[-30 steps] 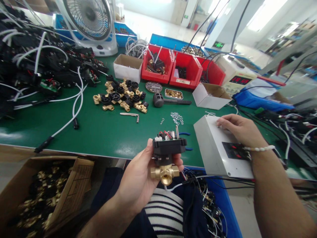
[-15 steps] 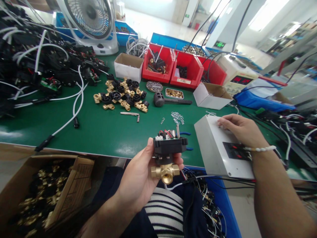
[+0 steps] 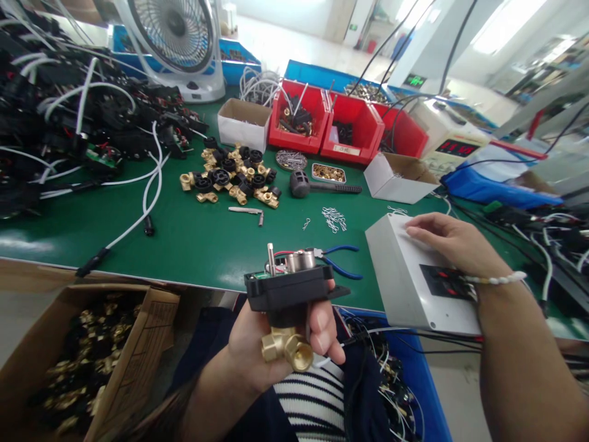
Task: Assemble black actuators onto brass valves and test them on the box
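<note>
My left hand (image 3: 257, 344) is wrapped round an electric ball valve (image 3: 288, 291), lifted in front of the table edge. Its brass body (image 3: 286, 348) hangs below a black housing with its top off, where a silver motor, red wire, green board and upright metal pin show. Over the grey control box (image 3: 400, 270), my right hand (image 3: 446, 242) rests with thumb and fingertips drawn together at the upper face. What lies between those fingertips is hidden. Blue-handled pliers (image 3: 343, 261) lie on the table just behind the valve.
Brass valve bodies (image 3: 230, 175), a black mallet (image 3: 322, 185) and wire clips (image 3: 334, 219) lie on the green table. Red bins (image 3: 352, 138) and a fan (image 3: 196, 86) stand behind. Cabled black units (image 3: 92, 123) crowd the left. A carton (image 3: 151, 331) sits below, left.
The valve has turned in my left hand and tilted, moving a little left and down, so more of the pliers shows. My right hand stays at the grey box.
</note>
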Motion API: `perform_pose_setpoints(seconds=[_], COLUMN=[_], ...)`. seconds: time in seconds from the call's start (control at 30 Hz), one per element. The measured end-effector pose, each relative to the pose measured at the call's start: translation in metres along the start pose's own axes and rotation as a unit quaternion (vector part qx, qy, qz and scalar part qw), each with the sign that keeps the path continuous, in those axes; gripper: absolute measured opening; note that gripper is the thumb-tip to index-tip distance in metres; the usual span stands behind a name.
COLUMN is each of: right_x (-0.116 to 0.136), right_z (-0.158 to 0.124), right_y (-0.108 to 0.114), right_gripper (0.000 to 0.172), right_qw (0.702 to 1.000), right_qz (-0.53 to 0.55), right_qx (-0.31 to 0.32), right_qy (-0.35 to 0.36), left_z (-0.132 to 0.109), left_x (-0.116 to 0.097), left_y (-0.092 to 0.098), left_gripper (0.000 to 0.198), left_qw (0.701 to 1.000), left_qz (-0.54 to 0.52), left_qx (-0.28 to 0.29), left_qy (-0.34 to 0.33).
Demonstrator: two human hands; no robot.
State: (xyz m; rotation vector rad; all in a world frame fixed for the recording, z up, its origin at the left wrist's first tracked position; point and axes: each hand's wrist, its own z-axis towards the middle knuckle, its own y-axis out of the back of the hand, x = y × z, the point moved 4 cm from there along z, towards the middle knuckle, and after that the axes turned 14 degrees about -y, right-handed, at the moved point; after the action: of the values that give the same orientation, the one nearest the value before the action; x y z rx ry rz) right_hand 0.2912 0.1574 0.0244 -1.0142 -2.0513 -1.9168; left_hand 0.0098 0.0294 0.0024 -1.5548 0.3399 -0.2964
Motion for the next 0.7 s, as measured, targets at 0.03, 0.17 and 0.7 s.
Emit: perform_pose_setpoints(seconds=[0.03,0.17,0.7], right_x=[0.0,0.003,-0.015], right_z=[0.0,0.003,0.038], right_y=[0.0,0.001,0.008], right_gripper=[0.056,0.058,0.023], right_qw=[1.0,1.0,0.997], right_qz=[-0.002,-0.001,-0.067], right_qx=[-0.001,-0.011,-0.022], right_qy=[-0.003,-0.01,0.03], left_z=[0.0,0.001,0.013], left_x=[0.0,0.001,0.007], left_y=[0.0,0.002,0.019], left_gripper=[0.025,0.023,0.062], left_qw=[1.0,1.0,0.982], left_qz=[-0.002,-0.003,0.149], left_qx=[-0.001,-0.008,-0.104], left_qy=[0.003,-0.002,-0.059])
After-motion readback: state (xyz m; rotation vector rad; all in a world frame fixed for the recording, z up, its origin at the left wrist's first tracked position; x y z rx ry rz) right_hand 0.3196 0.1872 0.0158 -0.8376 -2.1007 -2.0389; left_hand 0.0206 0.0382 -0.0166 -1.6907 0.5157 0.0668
